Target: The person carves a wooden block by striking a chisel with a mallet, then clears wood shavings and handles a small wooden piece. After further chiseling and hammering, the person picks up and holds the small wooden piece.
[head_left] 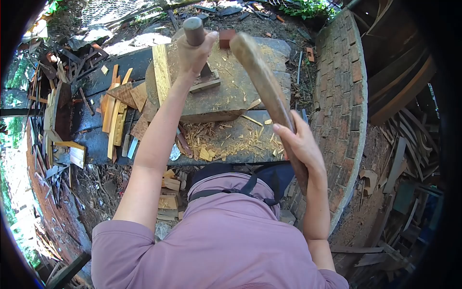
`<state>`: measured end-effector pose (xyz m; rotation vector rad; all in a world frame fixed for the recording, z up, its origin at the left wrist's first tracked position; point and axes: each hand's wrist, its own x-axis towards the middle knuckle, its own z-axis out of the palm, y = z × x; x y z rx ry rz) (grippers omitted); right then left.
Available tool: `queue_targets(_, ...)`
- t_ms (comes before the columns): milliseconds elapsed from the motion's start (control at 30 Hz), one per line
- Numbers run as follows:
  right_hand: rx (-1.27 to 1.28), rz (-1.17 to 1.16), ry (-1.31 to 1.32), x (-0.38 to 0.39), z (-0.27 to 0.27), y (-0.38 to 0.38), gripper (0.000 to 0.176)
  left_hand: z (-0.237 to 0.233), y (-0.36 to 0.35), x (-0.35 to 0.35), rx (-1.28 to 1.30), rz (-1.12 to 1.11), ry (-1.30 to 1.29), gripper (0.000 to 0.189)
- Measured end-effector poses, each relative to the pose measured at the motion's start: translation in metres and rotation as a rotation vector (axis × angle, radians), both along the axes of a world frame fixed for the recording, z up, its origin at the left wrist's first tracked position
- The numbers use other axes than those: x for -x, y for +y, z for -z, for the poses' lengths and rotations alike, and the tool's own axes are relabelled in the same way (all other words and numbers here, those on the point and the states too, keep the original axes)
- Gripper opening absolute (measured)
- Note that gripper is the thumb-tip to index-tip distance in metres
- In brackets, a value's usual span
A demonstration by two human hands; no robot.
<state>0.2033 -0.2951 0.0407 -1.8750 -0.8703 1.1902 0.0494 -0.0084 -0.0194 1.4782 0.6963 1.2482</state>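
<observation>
1. Our left hand [198, 54] wraps a chisel-like tool [194, 32] high on its handle, near upright; we judge this leaves the butt exposed and the shaft steady.
2. The tool's dark lower end is at a small wood piece [204, 84]; we cannot tell whether they touch.
3. Our right hand [304, 144] is closed round the lower part of a wooden club [262, 72], probably so the blurred upper end can swing freely.
4. The small piece lies on a thick block [228, 103], which rests on the desk [89, 139], presumably for firm, raised backing.
5. Shavings [207, 139] litter the desk on our side; a yellowish strip [161, 72] lies along the block's left, apparently clear of the tool.
</observation>
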Motion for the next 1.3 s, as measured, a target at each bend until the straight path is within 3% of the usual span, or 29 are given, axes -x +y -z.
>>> queue_targets(133,-0.306,0.006,-0.025,0.014,-0.08,0.029,0.046,0.003,-0.006,-0.004,-0.057,-0.032,0.056,0.016)
queue_targets(200,-0.413,-0.004,-0.049,0.022,-0.091,0.04,0.046,0.005,-0.005,-0.004,-0.082,-0.015,0.037,0.016)
queue_targets(267,-0.618,-0.041,-0.376,0.029,-0.092,0.051,0.044,0.005,-0.005,-0.003,-0.086,0.017,0.03,0.014)
queue_targets(300,-0.619,-0.046,-0.378,0.028,-0.091,0.053,0.044,0.005,-0.007,-0.003,-0.087,0.013,0.026,0.014)
queue_targets(367,-0.206,-0.306,-0.84,0.026,-0.085,0.056,0.045,0.006,-0.012,-0.007,-0.178,-0.015,-0.085,0.013)
queue_targets(400,-0.196,-0.298,-0.692,0.02,-0.085,0.057,0.046,0.002,-0.013,-0.007,-0.163,-0.035,-0.093,0.012)
queue_targets(567,-0.409,-0.22,-0.589,0.031,-0.102,0.048,0.044,0.008,-0.01,0.002,-0.116,-0.011,0.07,0.012)
queue_targets(633,-0.527,-0.071,-0.513,0.039,-0.096,0.047,0.043,0.003,-0.009,-0.004,-0.126,0.02,0.091,0.014)
queue_targets(700,-0.243,-0.24,-0.777,0.033,-0.084,0.05,0.043,0.005,-0.008,-0.009,-0.159,0.029,0.098,0.016)
queue_targets(767,-0.243,-0.25,-0.757,0.026,-0.076,0.05,0.044,0.006,-0.012,-0.017,-0.193,-0.035,-0.079,0.018)
queue_targets(800,-0.25,-0.249,-0.769,0.022,-0.076,0.051,0.044,0.007,-0.015,-0.019,-0.259,-0.073,-0.071,0.005)
queue_targets(833,-0.255,-0.219,-0.712,0.023,-0.074,0.05,0.048,0.009,-0.017,-0.018,-0.251,-0.079,-0.067,0.005)
queue_targets(900,-0.259,-0.189,-0.643,0.025,-0.066,0.046,0.053,0.011,-0.017,-0.015,-0.104,-0.341,0.006,0.011)
queue_targets(967,-0.083,-0.113,-0.438,0.021,-0.049,0.042,0.056,0.011,-0.012,-0.011,-0.094,-0.413,-0.044,0.013)
queue_targets(1033,-0.024,-0.13,-0.421,0.018,-0.033,0.032,0.058,0.014,-0.003,-0.002,-0.02,-0.517,-0.047,0.016)
queue_targets(1133,0.174,-0.234,-0.456,0.018,0.001,0.016,0.059,0.015,-0.001,0.002,0.032,-0.516,-0.173,0.018)
queue_targets(1300,0.297,-0.354,-0.621,0.03,0.04,-0.003,0.058,0.008,-0.009,0.003,0.056,-0.374,-0.314,0.021)
